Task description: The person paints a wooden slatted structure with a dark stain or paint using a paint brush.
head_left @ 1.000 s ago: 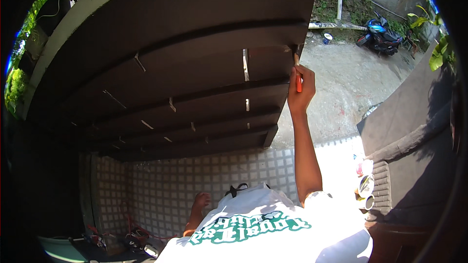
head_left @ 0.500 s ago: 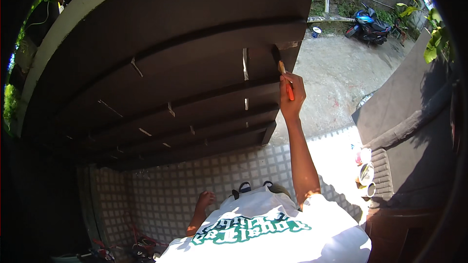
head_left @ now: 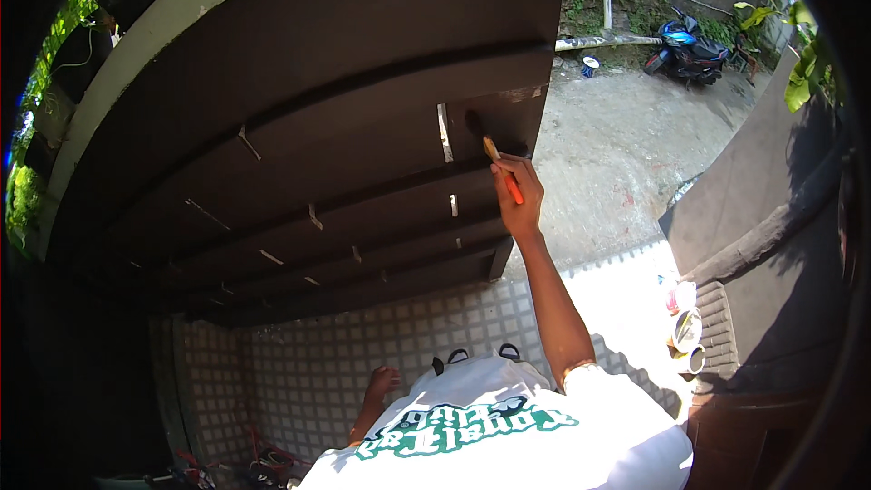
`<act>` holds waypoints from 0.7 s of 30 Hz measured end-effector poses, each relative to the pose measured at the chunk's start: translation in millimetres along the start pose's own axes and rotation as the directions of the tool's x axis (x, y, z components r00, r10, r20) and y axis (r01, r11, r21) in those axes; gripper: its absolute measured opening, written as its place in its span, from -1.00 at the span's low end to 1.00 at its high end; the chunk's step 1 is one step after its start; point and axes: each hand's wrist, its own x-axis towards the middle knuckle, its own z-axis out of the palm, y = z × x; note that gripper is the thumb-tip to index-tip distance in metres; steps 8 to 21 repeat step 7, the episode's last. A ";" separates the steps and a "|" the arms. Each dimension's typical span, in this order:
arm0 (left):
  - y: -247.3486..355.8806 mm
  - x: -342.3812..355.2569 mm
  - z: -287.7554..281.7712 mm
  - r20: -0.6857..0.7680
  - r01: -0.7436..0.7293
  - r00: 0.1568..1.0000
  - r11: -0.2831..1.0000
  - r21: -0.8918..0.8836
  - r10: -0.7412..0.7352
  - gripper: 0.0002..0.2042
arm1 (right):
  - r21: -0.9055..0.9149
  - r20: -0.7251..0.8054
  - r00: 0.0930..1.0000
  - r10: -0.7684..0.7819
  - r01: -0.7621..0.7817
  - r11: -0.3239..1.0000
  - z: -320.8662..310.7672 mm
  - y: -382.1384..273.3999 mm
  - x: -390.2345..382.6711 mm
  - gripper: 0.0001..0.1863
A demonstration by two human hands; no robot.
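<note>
My right hand (head_left: 519, 195) is raised and shut on a paintbrush (head_left: 497, 159) with an orange handle. Its dark bristles press against the dark brown wooden panel (head_left: 363, 109) near the panel's right edge, beside a pale vertical gap. The panel has several horizontal rails and small pale unpainted marks. My left hand (head_left: 381, 383) hangs low by my white shirt (head_left: 508, 436) above the tiled floor, with nothing seen in it.
Small paint tins (head_left: 685, 331) stand on the sunlit checked tile floor (head_left: 308, 363) at the right, beside a dark ledge (head_left: 771, 218). A blue scooter (head_left: 685, 47) is parked across the concrete yard. Sandals (head_left: 263, 467) lie at the lower left.
My right hand has carried the brush down and to the left along the panel's right end. The bristles now sit further in from the edge.
</note>
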 end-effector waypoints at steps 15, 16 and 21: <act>5.7 3.9 16.9 -0.049 0.038 0.998 0.999 0.022 -0.037 -0.70 | -0.254 -0.297 0.952 -0.079 0.001 0.967 -46.5 35.2 25.6 -0.92; 5.7 3.9 16.9 -0.049 0.038 0.998 0.999 0.022 -0.037 -0.70 | -0.254 -0.297 0.952 -0.079 0.001 0.967 -46.5 35.2 25.6 -0.92; 5.7 3.9 16.9 -0.049 0.038 0.998 0.999 0.022 -0.037 -0.70 | -0.254 -0.297 0.952 -0.079 0.001 0.967 -46.5 35.2 25.6 -0.92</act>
